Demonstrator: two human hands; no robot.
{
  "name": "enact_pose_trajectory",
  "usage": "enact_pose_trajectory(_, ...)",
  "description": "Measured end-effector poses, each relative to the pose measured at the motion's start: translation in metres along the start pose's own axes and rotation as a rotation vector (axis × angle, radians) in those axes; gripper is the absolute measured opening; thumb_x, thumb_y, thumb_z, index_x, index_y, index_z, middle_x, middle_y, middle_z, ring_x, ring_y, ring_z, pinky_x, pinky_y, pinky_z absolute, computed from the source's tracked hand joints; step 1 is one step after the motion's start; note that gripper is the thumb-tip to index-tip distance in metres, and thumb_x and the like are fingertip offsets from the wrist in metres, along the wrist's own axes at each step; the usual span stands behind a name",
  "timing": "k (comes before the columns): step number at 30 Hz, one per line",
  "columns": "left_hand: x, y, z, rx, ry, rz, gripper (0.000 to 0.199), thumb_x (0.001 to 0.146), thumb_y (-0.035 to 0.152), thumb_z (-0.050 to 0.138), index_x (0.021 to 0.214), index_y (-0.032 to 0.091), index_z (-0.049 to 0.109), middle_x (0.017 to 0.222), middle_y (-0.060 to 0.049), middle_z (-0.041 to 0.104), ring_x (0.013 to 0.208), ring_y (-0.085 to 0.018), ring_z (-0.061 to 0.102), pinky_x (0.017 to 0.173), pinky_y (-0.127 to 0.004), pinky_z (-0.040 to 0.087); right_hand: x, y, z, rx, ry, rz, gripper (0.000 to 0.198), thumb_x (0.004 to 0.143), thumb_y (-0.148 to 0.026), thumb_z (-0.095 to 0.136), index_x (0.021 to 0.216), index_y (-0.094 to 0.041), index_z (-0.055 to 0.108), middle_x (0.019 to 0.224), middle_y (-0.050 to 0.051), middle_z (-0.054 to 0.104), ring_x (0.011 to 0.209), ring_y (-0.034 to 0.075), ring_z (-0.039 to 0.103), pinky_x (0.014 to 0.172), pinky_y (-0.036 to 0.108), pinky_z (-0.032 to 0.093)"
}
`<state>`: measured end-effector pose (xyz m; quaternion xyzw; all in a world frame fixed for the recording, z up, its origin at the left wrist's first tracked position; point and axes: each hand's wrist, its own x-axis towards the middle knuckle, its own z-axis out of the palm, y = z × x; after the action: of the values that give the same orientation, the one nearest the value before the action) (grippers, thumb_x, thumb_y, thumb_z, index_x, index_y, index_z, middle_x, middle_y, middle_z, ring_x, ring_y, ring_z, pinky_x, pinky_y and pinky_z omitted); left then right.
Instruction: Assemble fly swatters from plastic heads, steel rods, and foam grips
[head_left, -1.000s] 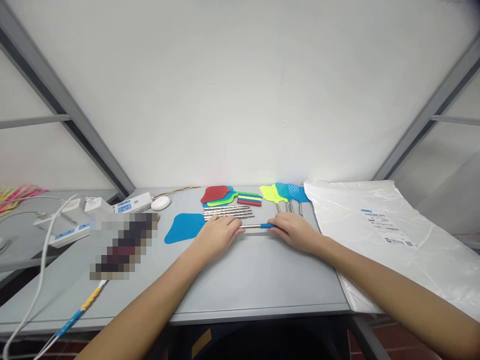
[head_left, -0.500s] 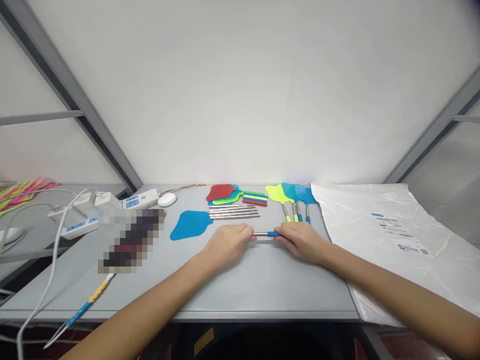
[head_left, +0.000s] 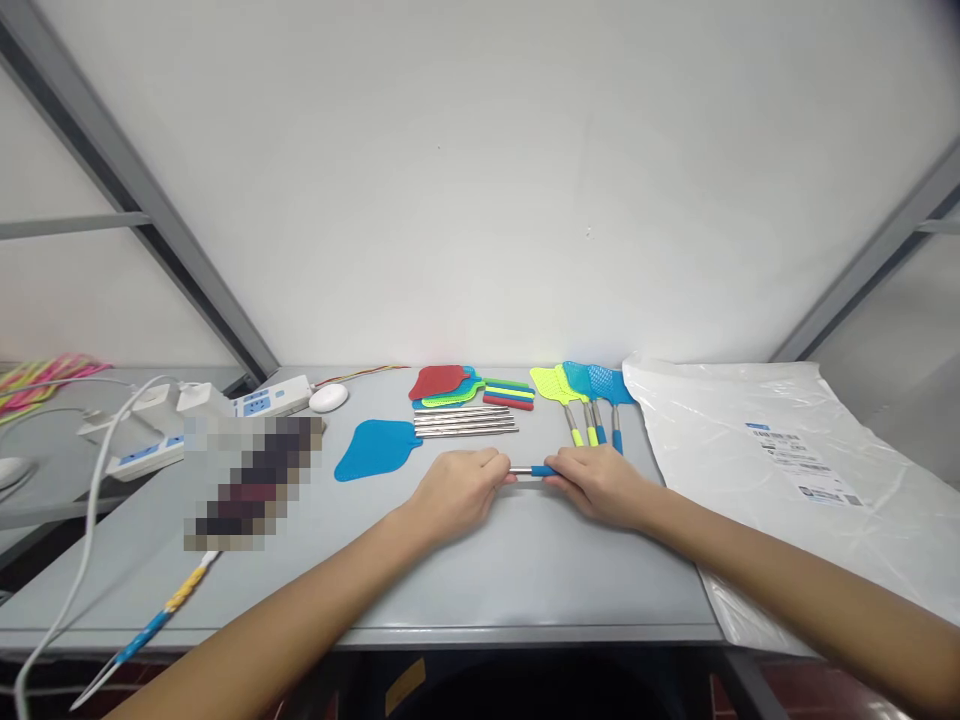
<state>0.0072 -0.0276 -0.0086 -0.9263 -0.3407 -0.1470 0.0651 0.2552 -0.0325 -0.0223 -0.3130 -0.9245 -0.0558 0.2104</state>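
Above the front half of the grey table [head_left: 540, 585], my left hand [head_left: 463, 490] is closed round a thin metal rod [head_left: 519, 470]. My right hand [head_left: 600, 484] grips the blue handle sleeve [head_left: 541, 471] on the rod's right end; the rest of both parts is hidden in my fingers. A blue fly swatter head [head_left: 377, 448] lies left of my left hand. Behind it are several metal rods [head_left: 466, 424], a pile of swatter heads topped by a red one [head_left: 439, 380], and coloured handle sleeves [head_left: 509, 395]. Beyond my right hand lie yellow-green swatters [head_left: 553, 383] and blue swatters [head_left: 609, 384] with handles.
A white plastic mailing bag [head_left: 720, 440] with a label covers the table's right side. At left are power strips [head_left: 274, 398] with plugs, a white cable [head_left: 91, 520], a round white device [head_left: 328, 398] and a pixelated dark object [head_left: 255, 485] with a strap. A wall stands behind.
A slightly shorter stretch of bare metal shows between my hands, and the blue sleeve is a little nearer my left hand. The camera view has shifted slightly.
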Motion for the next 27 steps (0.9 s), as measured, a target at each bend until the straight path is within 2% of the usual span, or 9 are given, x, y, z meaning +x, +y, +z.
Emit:
enact_pose_trajectory(7,0.005,-0.005,-0.003,0.037,0.002,0.006,0.032,0.099,0.035,0.03,0.082,0.02,0.053,0.073,-0.001,0.059,0.063,-0.016,0.053,0.055,-0.029,0.03,0.006,0.0,-0.006,-0.027,0.027,0.049,0.023,0.099,-0.031,0.037,0.099,-0.017,0.056,0.079,0.004,0.061,0.07,0.016,0.054,0.059,0.027,0.031)
enact_pose_trajectory(11,0.006,-0.01,-0.015,-0.002,0.069,-0.021,0.028,0.096,0.038,0.035,0.097,0.021,0.057,0.086,-0.004,0.063,0.08,-0.019,0.057,0.069,-0.03,0.038,0.008,0.005,-0.009,0.026,0.026,0.119,0.022,0.098,-0.032,0.038,0.103,-0.019,0.055,0.086,0.005,0.062,0.074,0.017,0.056,0.06,0.027,0.034)
enact_pose_trajectory(14,0.001,-0.026,-0.028,-0.037,0.071,-0.229,0.028,0.096,0.032,0.031,0.098,0.021,0.057,0.094,-0.005,0.063,0.088,-0.019,0.057,0.076,-0.03,0.039,0.005,0.012,-0.009,0.103,0.006,0.2,0.021,0.097,-0.031,0.038,0.104,-0.019,0.054,0.09,0.006,0.064,0.075,0.018,0.059,0.062,0.028,0.037)
enact_pose_trajectory(16,-0.006,-0.044,-0.036,-0.007,-0.018,-0.483,0.03,0.094,0.028,0.027,0.093,0.023,0.056,0.089,-0.004,0.063,0.083,-0.018,0.058,0.07,-0.029,0.039,0.004,0.016,-0.009,0.141,-0.015,0.258,0.022,0.097,-0.032,0.038,0.105,-0.019,0.054,0.091,0.006,0.066,0.076,0.019,0.06,0.064,0.028,0.039)
enact_pose_trajectory(17,-0.011,-0.055,-0.039,0.004,-0.042,-0.542,0.03,0.093,0.029,0.028,0.09,0.022,0.057,0.087,-0.004,0.063,0.079,-0.019,0.058,0.066,-0.029,0.038,0.003,0.017,-0.01,0.154,-0.027,0.282,0.022,0.096,-0.033,0.039,0.105,-0.02,0.054,0.09,0.006,0.067,0.076,0.019,0.06,0.064,0.029,0.04)
enact_pose_trajectory(19,-0.021,-0.077,-0.044,0.011,-0.074,-0.615,0.029,0.09,0.03,0.031,0.088,0.022,0.059,0.085,-0.006,0.063,0.076,-0.021,0.058,0.062,-0.03,0.038,0.003,0.017,-0.011,0.17,-0.053,0.317,0.023,0.095,-0.034,0.039,0.105,-0.02,0.055,0.087,0.005,0.068,0.073,0.019,0.061,0.063,0.029,0.04)
enact_pose_trajectory(21,-0.032,-0.095,-0.046,0.01,-0.1,-0.678,0.03,0.088,0.034,0.035,0.102,0.022,0.06,0.09,-0.008,0.064,0.077,-0.023,0.06,0.062,-0.032,0.04,0.003,0.014,-0.012,0.17,-0.082,0.327,0.025,0.095,-0.036,0.04,0.108,-0.021,0.055,0.083,0.004,0.069,0.068,0.019,0.06,0.06,0.028,0.038)
enact_pose_trajectory(24,-0.043,-0.113,-0.044,0.006,-0.135,-0.732,0.052,0.082,0.046,0.043,0.129,0.024,0.048,0.114,-0.012,0.058,0.1,-0.029,0.057,0.076,-0.037,0.043,0.004,0.01,-0.014,0.148,-0.106,0.308,0.027,0.095,-0.036,0.04,0.112,-0.022,0.055,0.079,0.002,0.069,0.065,0.018,0.06,0.059,0.028,0.037)
enact_pose_trajectory(27,-0.047,-0.12,-0.042,0.006,-0.24,-0.777,0.07,0.076,0.061,0.046,0.138,0.028,0.042,0.133,-0.012,0.049,0.124,-0.036,0.041,0.095,-0.047,0.036,0.004,0.008,-0.013,0.139,-0.118,0.283,0.026,0.095,-0.037,0.04,0.11,-0.024,0.057,0.082,0.002,0.07,0.067,0.018,0.062,0.061,0.028,0.038)
